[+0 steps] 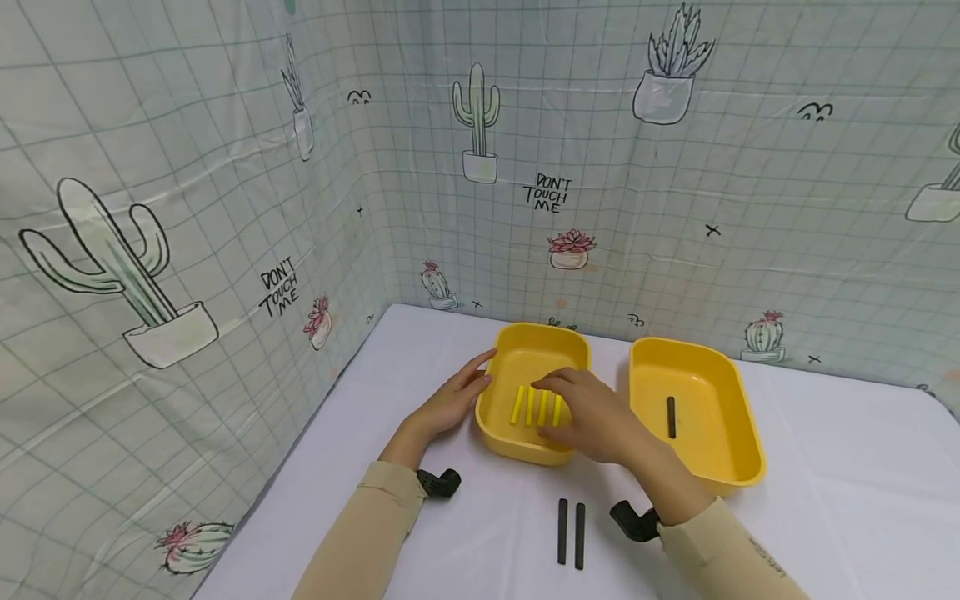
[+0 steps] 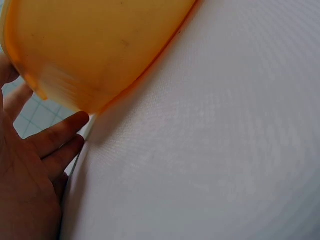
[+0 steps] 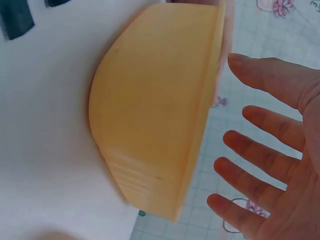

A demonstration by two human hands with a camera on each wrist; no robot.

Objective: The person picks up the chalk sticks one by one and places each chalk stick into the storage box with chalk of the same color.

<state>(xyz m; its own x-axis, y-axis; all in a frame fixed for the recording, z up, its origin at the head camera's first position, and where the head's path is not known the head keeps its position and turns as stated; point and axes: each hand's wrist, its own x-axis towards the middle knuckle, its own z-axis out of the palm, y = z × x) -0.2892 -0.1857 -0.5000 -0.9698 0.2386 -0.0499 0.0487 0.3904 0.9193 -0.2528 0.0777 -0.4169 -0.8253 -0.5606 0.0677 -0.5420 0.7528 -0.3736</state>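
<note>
My left hand (image 1: 448, 403) rests against the left side of a yellow plastic tray (image 1: 525, 452), its fingers extended along the rim. In the left wrist view, some of its fingertips meet the tray's outer wall (image 2: 100, 45). Several short yellow sticks (image 1: 530, 407) lie side by side on the tray's floor. Over this tray's right half hovers my right hand (image 1: 592, 417), partly hiding the sticks. Its fingers are spread with nothing between them, as the right wrist view shows beside the tray's outer wall (image 3: 150, 100).
To the right stands a second yellow tray (image 1: 738, 417) with one black stick (image 1: 671, 417) inside. Two more black sticks, a left one (image 1: 562, 532) and a right one (image 1: 580, 536), lie parallel on the white tabletop (image 1: 480, 550). A patterned cloth (image 1: 420, 167) hangs behind and at left.
</note>
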